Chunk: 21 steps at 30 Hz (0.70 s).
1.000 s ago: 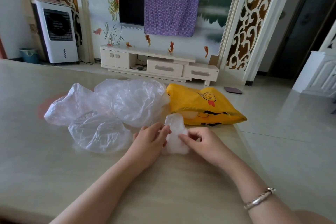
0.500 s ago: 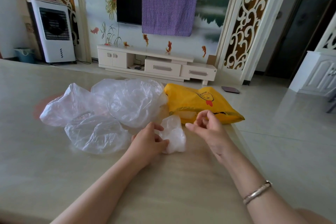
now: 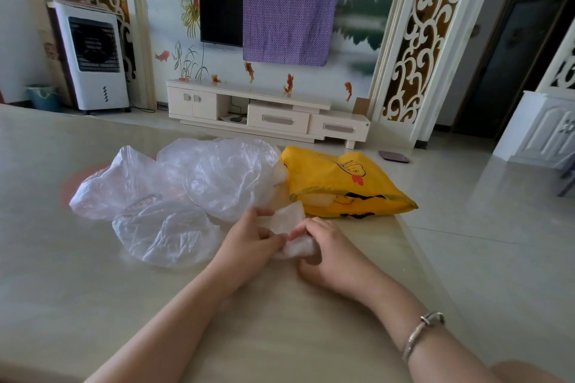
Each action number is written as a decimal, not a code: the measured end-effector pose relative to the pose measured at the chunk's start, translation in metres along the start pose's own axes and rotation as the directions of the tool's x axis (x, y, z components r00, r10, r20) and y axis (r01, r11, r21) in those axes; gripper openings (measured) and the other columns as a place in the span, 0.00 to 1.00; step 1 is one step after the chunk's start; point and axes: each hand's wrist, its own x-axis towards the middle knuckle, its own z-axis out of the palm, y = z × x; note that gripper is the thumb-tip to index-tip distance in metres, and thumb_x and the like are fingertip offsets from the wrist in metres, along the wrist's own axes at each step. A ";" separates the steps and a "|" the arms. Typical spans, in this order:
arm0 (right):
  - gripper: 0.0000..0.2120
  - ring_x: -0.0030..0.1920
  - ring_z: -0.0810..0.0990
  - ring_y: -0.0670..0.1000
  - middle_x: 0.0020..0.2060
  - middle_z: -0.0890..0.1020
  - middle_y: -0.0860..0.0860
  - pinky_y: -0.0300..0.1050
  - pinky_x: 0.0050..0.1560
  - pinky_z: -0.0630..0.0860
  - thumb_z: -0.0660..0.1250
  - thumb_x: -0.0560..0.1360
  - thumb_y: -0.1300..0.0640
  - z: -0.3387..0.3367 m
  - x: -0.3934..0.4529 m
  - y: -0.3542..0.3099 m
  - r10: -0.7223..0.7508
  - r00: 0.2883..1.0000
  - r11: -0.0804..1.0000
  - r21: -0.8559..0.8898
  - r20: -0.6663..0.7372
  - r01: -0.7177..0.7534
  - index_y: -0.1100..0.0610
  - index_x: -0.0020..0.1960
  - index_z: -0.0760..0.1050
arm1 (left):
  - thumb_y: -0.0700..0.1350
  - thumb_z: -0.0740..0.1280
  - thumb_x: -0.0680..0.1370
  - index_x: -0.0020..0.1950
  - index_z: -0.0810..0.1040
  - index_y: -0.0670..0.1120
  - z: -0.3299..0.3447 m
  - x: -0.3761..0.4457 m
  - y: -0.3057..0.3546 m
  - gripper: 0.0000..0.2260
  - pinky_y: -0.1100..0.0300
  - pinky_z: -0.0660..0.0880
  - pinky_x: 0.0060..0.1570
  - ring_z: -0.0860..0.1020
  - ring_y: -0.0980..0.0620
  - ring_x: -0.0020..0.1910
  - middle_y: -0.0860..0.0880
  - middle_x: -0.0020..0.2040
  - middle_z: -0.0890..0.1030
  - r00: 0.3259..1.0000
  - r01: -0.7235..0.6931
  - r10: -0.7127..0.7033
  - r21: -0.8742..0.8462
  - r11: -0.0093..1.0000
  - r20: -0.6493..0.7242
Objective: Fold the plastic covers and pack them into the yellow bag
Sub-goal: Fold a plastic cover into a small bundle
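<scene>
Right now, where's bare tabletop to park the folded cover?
Bare table lies near the person, between the forearms. More lies left of the loose plastic covers. It is crowded between the covers and the yellow bag, where the left hand and right hand hold the small folded cover.

Small folded clear cover [image 3: 287, 221] sits on the table, pinched from both sides, just in front of the yellow bag [image 3: 339, 186]. Bag lies flat, chicken print up. Three loose, crumpled clear covers [image 3: 186, 190] are heaped just left of it.
</scene>
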 end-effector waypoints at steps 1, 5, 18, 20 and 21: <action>0.14 0.56 0.69 0.42 0.50 0.74 0.42 0.36 0.56 0.68 0.69 0.70 0.59 0.001 0.002 0.000 -0.001 1.000 1.000 -0.006 -0.022 0.001 0.50 0.54 0.74 | 0.44 0.72 0.74 0.64 0.71 0.50 -0.001 -0.002 0.002 0.20 0.71 0.72 0.35 0.79 0.56 0.39 0.49 0.40 0.84 1.000 -0.001 0.001 -0.038 0.999 -0.003; 0.04 0.48 0.75 0.46 0.44 0.79 0.47 0.38 0.44 0.71 0.68 0.73 0.59 0.000 0.005 0.002 0.050 0.993 0.996 0.073 -0.105 -0.043 0.54 0.48 0.76 | 0.58 0.71 0.71 0.63 0.71 0.58 -0.001 -0.010 0.004 0.23 0.57 0.70 0.55 0.73 0.57 0.53 0.58 0.47 0.80 0.991 -0.122 0.125 0.066 0.990 -0.040; 0.05 0.38 0.77 0.47 0.38 0.82 0.51 0.43 0.41 0.72 0.68 0.77 0.53 -0.009 0.003 0.003 0.291 0.951 0.868 0.447 -0.104 -0.216 0.55 0.45 0.75 | 0.41 0.72 0.74 0.52 0.79 0.45 -0.001 -0.009 0.007 0.08 0.58 0.76 0.44 0.79 0.53 0.41 0.51 0.42 0.83 0.990 -0.135 0.132 0.050 0.990 0.050; 0.07 0.37 0.76 0.46 0.36 0.81 0.50 0.42 0.41 0.71 0.67 0.77 0.54 -0.005 0.006 0.003 0.305 0.944 0.860 0.463 -0.129 -0.214 0.56 0.42 0.77 | 0.41 0.70 0.76 0.53 0.80 0.44 0.000 -0.006 0.006 0.07 0.56 0.79 0.44 0.82 0.53 0.40 0.50 0.42 0.84 0.997 -0.060 0.061 -0.020 0.998 0.042; 0.09 0.37 0.76 0.45 0.35 0.80 0.49 0.42 0.41 0.71 0.67 0.77 0.54 -0.002 0.008 0.004 0.318 0.938 0.861 0.456 -0.139 -0.225 0.55 0.40 0.77 | 0.42 0.69 0.77 0.54 0.79 0.44 0.001 -0.004 0.006 0.07 0.59 0.79 0.40 0.81 0.53 0.40 0.50 0.41 0.84 0.999 -0.021 0.022 -0.018 1.000 0.029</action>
